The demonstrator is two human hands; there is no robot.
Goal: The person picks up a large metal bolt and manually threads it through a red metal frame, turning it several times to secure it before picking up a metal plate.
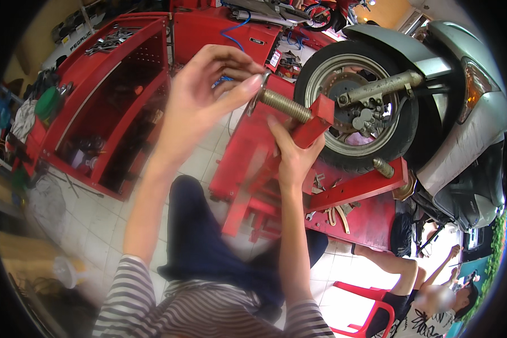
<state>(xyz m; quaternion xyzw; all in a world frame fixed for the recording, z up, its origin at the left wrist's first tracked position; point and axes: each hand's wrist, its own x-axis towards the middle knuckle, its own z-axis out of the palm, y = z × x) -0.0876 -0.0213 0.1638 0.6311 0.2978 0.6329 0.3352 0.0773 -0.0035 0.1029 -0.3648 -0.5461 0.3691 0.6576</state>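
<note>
My left hand (pixel 208 90) has its fingers curled, with the thumb and fingertips at the metal end of a thick threaded rod (pixel 287 105). The rod runs through the upright end of a red metal frame (pixel 323 111). Below it, my right hand (pixel 294 152) is wrapped around the red bar close to the rod; the bar partly hides its fingers. A second red arm (pixel 357 186) of the frame carries another threaded rod (pixel 383 167), which neither hand touches.
A silver scooter's front wheel (pixel 357 101) stands just beyond the frame. Several tools (pixel 338 217) lie on the red platform (pixel 369 219). On the left is a red tool cabinet (pixel 104 107) with wrenches (pixel 115 39) on top. A person (pixel 428 304) sits on a red chair (pixel 372 293) at lower right.
</note>
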